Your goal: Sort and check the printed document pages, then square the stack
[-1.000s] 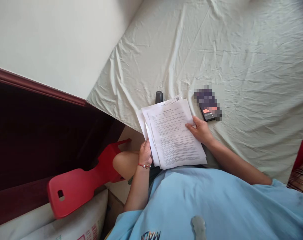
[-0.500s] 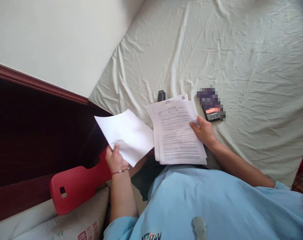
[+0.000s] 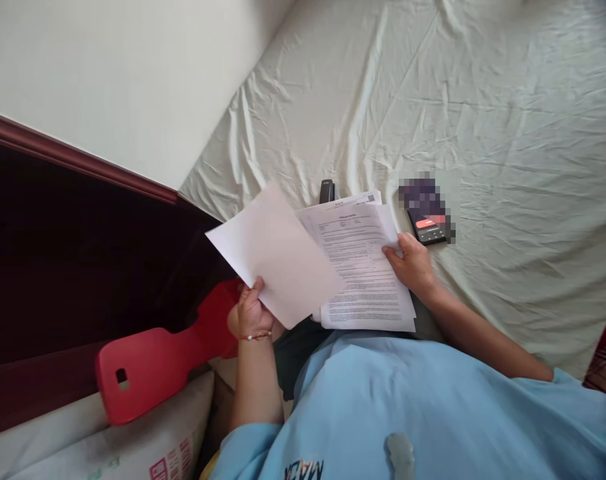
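Between the thumb and fingers of my left hand (image 3: 254, 310) is a sheet of paper (image 3: 277, 260), its blank side toward me. The sheet is tilted, and its right part covers the left side of a stack of printed papers (image 3: 363, 267). My right hand (image 3: 413, 265) grips that stack by its right edge, thumb on top. The top page carries a heading and lines of small print; other pages stick out behind it. A black stapler-like object (image 3: 327, 191) shows just beyond the stack's top edge, its lower part hidden.
A phone (image 3: 425, 213) with a lit, partly blurred screen lies on the wrinkled pale bedsheet (image 3: 507, 167), right of the papers. At left are a red plastic chair (image 3: 143, 373), a white printed sack (image 3: 177, 433) and a dark wooden panel (image 3: 83, 253). Plaid cloth (image 3: 605, 363) shows at far right.
My left hand has moved right and slightly up with the sheet, which now overlaps the printed stack. My right hand keeps its hold on the stack.
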A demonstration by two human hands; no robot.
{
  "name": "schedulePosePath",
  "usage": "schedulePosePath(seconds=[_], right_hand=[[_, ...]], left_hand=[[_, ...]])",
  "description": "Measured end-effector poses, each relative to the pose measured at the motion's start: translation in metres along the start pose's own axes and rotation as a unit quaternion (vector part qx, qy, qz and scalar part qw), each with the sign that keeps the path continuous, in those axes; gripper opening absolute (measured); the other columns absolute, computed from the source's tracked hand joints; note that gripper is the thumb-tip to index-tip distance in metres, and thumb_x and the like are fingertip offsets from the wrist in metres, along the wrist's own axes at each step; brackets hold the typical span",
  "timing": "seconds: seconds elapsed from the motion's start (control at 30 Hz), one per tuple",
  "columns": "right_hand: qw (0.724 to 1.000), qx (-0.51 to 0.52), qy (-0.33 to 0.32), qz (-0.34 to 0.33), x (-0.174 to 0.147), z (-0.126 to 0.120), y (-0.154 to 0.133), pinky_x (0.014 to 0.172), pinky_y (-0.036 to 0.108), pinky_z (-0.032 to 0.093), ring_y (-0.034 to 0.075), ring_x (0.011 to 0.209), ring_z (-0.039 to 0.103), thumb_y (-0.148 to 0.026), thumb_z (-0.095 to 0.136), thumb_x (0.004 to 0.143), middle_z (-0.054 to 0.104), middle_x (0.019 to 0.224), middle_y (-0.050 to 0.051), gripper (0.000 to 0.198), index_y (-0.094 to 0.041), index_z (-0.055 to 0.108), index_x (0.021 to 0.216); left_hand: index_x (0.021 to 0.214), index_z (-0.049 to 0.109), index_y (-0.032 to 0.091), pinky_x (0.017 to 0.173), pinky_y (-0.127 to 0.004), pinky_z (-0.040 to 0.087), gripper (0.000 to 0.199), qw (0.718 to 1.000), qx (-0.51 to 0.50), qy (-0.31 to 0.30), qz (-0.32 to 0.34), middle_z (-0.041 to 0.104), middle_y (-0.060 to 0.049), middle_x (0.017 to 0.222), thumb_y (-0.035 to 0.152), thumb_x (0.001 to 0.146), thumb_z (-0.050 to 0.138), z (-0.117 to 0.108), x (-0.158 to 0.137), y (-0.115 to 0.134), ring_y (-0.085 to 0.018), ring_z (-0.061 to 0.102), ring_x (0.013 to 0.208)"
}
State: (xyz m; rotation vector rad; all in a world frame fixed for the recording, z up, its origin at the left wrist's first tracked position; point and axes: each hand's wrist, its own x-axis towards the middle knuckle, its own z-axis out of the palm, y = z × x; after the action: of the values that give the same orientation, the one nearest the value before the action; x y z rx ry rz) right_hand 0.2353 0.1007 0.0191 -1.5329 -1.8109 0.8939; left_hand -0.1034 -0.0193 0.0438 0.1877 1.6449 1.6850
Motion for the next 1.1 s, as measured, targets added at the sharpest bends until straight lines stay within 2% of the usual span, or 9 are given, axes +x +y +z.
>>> schedulePosePath(seconds=[0.07, 0.2, 0.4, 0.53, 0.63, 0.77, 0.93, 1.0, 1.1], right_hand=[[1.000, 0.001, 0.001, -0.002, 0.000, 0.000, 0.001, 0.073, 0.036, 0.046, 0.023, 0.079, 0.056, -0.035, 0.053, 0.088, 0.057, 0.084, 0.005, 0.020, -0.026, 0.041, 0.075], [1.000, 0.005, 0.016, 0.001, 0.000, 0.001, 0.001, 0.073, 0.036, 0.046, 0.023, 0.080, 0.056, -0.036, 0.053, 0.087, 0.059, 0.086, 0.005, 0.020, -0.026, 0.040, 0.075], [0.998, 0.029, -0.013, 0.048, 0.001, 0.001, 0.003, 0.068, 0.034, 0.044, 0.022, 0.070, 0.056, -0.043, 0.053, 0.087, 0.063, 0.075, 0.004, 0.022, -0.025, 0.045, 0.076], [0.998, 0.012, -0.034, 0.052, 0.002, 0.001, 0.004, 0.064, 0.032, 0.042, 0.021, 0.066, 0.055, -0.044, 0.055, 0.086, 0.064, 0.073, 0.003, 0.025, -0.025, 0.044, 0.075], [0.998, 0.001, -0.035, 0.053, 0.002, 0.002, 0.004, 0.066, 0.033, 0.043, 0.022, 0.069, 0.058, -0.042, 0.055, 0.087, 0.066, 0.076, 0.005, 0.021, -0.025, 0.048, 0.078], [0.997, 0.010, -0.027, 0.065, 0.002, 0.003, 0.001, 0.071, 0.035, 0.047, 0.025, 0.076, 0.064, -0.038, 0.058, 0.087, 0.070, 0.086, 0.007, 0.016, -0.023, 0.056, 0.091], [0.993, 0.063, -0.022, 0.093, 0.003, 0.001, -0.001, 0.080, 0.037, 0.052, 0.027, 0.090, 0.069, -0.033, 0.064, 0.083, 0.074, 0.103, 0.008, 0.044, -0.021, 0.054, 0.124], [0.994, 0.059, -0.031, 0.091, 0.004, -0.001, -0.001, 0.079, 0.035, 0.051, 0.025, 0.088, 0.068, -0.034, 0.065, 0.083, 0.074, 0.100, 0.006, 0.037, -0.021, 0.057, 0.117], [0.995, 0.012, -0.056, 0.085, 0.005, -0.003, -0.001, 0.072, 0.031, 0.048, 0.023, 0.079, 0.065, -0.038, 0.064, 0.085, 0.073, 0.089, 0.006, 0.018, -0.022, 0.057, 0.089]], left_hand=[[0.095, 0.075, 0.016, 0.092, -0.034, 0.056, 0.047, 0.999, 0.030, -0.013, -0.009, 0.077, -0.008, 0.100, 0.031, 0.055, 0.095, 0.008, 0.001, -0.013, -0.020, 0.071, 0.088], [0.089, 0.072, 0.013, 0.090, -0.036, 0.054, 0.051, 0.996, 0.069, -0.038, -0.029, 0.075, -0.006, 0.087, 0.034, 0.050, 0.097, 0.009, 0.002, -0.022, -0.020, 0.070, 0.080], [0.092, 0.070, 0.015, 0.085, -0.032, 0.054, 0.050, 0.995, 0.093, 0.006, -0.020, 0.073, -0.003, 0.085, 0.033, 0.052, 0.094, -0.007, 0.009, -0.018, -0.017, 0.068, 0.079], [0.087, 0.069, 0.017, 0.077, -0.029, 0.056, 0.041, 0.995, 0.084, 0.034, -0.035, 0.074, -0.003, 0.085, 0.025, 0.054, 0.092, -0.012, 0.010, -0.017, -0.017, 0.069, 0.076], [0.084, 0.070, 0.017, 0.080, -0.031, 0.059, 0.030, 0.996, 0.053, 0.053, -0.041, 0.076, -0.005, 0.089, 0.018, 0.059, 0.087, -0.013, 0.009, -0.013, -0.018, 0.071, 0.078], [0.093, 0.075, 0.016, 0.093, -0.034, 0.058, 0.033, 0.999, 0.006, 0.030, -0.037, 0.078, -0.008, 0.093, 0.019, 0.062, 0.087, -0.006, 0.002, -0.006, -0.019, 0.073, 0.082], [0.100, 0.077, 0.015, 0.102, -0.040, 0.055, 0.051, 0.998, 0.008, -0.046, -0.046, 0.078, -0.007, 0.096, 0.028, 0.055, 0.095, 0.020, -0.015, -0.004, -0.024, 0.075, 0.092], [0.100, 0.077, 0.015, 0.102, -0.039, 0.055, 0.051, 0.997, 0.017, -0.056, -0.043, 0.078, -0.007, 0.096, 0.028, 0.054, 0.095, 0.027, -0.018, -0.002, -0.024, 0.075, 0.092], [0.097, 0.077, 0.014, 0.095, -0.035, 0.058, 0.047, 0.999, 0.030, -0.030, 0.002, 0.078, -0.006, 0.091, 0.027, 0.055, 0.095, 0.023, -0.017, 0.012, -0.023, 0.075, 0.088]])
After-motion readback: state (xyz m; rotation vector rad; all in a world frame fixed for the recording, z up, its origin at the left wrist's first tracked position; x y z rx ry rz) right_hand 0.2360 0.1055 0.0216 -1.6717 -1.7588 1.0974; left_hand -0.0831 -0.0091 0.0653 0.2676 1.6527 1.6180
